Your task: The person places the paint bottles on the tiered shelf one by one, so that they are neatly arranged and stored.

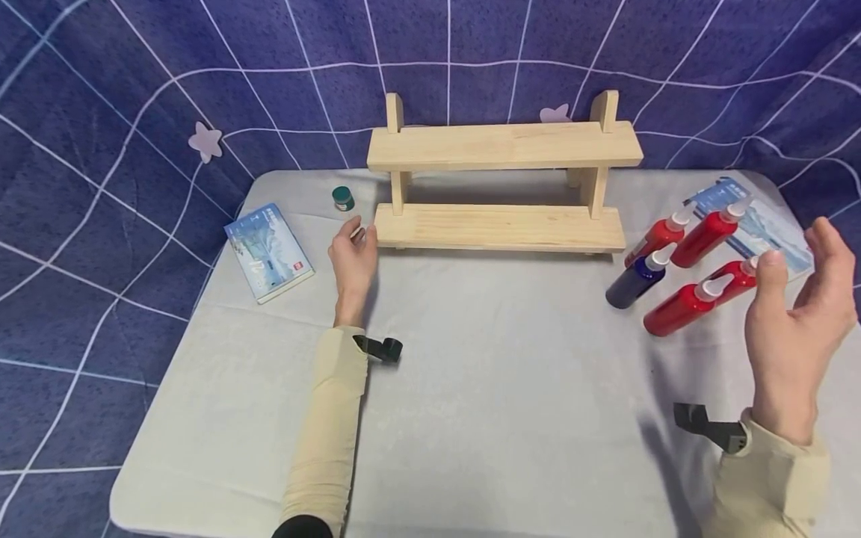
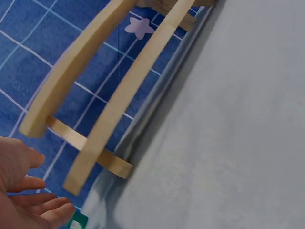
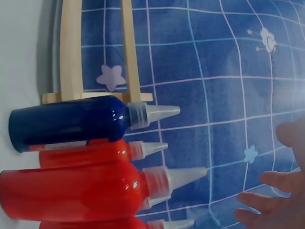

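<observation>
A two-tier wooden shelf (image 1: 501,228) stands at the back of the table. Beside the left end of its lower board is my left hand (image 1: 353,261), fingers loosely bent and holding nothing; the left wrist view shows a gap between the fingers (image 2: 52,210) and the wood. A small green-lidded jar (image 1: 343,198) sits just beyond that hand. On the right stand several red squeeze bottles (image 1: 679,308) and one dark blue squeeze bottle (image 1: 634,282), all with pointed white nozzles. My right hand (image 1: 800,321) is raised to the right of them, empty, thumb and fingers spread apart.
A blue-covered book (image 1: 269,252) lies on the left of the table. Another blue printed book or sheet (image 1: 773,224) lies behind the bottles, partly hidden. A white cloth (image 1: 498,388) covers the table, and a dark blue gridded curtain (image 1: 484,45) hangs behind it.
</observation>
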Tool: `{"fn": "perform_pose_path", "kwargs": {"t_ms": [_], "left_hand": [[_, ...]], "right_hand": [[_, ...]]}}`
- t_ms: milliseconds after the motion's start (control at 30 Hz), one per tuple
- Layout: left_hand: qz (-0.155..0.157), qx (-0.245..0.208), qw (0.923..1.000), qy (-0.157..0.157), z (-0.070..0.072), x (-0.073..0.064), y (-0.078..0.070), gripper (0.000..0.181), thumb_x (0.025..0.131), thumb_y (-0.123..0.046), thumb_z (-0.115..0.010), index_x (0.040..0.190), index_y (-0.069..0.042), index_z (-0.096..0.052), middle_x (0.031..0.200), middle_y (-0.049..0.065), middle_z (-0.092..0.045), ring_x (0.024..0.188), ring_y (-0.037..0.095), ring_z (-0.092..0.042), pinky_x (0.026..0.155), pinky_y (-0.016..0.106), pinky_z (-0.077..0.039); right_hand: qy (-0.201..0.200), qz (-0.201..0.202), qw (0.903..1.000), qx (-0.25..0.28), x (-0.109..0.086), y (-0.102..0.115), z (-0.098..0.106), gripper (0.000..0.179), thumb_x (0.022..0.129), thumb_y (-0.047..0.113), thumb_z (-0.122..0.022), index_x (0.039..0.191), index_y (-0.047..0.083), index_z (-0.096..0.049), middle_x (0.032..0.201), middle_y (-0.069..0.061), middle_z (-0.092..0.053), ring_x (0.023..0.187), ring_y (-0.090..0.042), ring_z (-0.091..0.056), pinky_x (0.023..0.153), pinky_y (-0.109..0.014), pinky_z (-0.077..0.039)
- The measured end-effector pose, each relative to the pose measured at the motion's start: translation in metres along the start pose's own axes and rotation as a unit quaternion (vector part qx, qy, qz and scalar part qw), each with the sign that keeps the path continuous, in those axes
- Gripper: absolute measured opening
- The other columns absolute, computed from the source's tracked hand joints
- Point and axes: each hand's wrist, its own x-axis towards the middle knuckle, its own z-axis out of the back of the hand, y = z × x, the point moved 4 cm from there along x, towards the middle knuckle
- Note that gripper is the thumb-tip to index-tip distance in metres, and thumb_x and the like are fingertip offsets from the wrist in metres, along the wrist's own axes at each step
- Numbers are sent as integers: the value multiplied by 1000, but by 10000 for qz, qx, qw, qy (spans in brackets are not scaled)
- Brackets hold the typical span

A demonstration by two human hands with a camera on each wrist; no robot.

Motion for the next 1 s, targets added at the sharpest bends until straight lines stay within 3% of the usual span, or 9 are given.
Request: {"fn": "perform_pose_path", "kwargs": {"t_ms": [200, 367, 533, 700, 1000], "left_hand": [[194, -60, 9998, -30, -11, 4, 13, 35, 97, -12, -57, 128, 5, -61, 127, 22, -62, 112, 30, -65, 94, 33, -55], [403, -338, 9986, -46, -24, 5, 19, 30, 97, -11, -59, 123, 0, -66, 124, 18, -65, 109, 27, -67, 92, 30, -56], [595, -527, 9963, -311, -20, 8, 23, 27, 95, -7, -61, 120, -2, -69, 120, 17, -68, 108, 23, -67, 91, 24, -55], [785, -374, 9943, -617, -9, 9, 26, 26, 94, -6, -62, 119, -4, -70, 118, 13, -69, 108, 18, -67, 90, 20, -54], [735, -458, 9947, -561, -25, 7, 19, 25, 94, -4, -62, 117, -3, -71, 116, 14, -70, 105, 18, -68, 87, 18, -55]], "right_hand": [[-19, -419, 9990, 126, -2, -17, 6, 44, 99, 8, -51, 142, 8, -46, 144, -5, -48, 136, -13, -42, 117, -18, -23], [-95, -676, 9966, 465, -5, -32, 11, 43, 98, 5, -50, 141, 9, -46, 140, -3, -50, 130, -13, -47, 112, -20, -35], [41, -1050, 9935, 443, -10, -45, 4, 45, 100, 12, -51, 144, 13, -45, 137, -4, -52, 129, -13, -48, 108, -22, -37], [426, -1470, 9861, 642, -19, -58, -10, 50, 99, 14, -55, 147, 12, -41, 143, -14, -49, 134, -17, -45, 116, -28, -32], [652, -1792, 9771, 943, -34, -82, -14, 63, 88, 11, -71, 145, 16, -45, 140, -9, -52, 128, -16, -50, 115, -34, -37]]}}
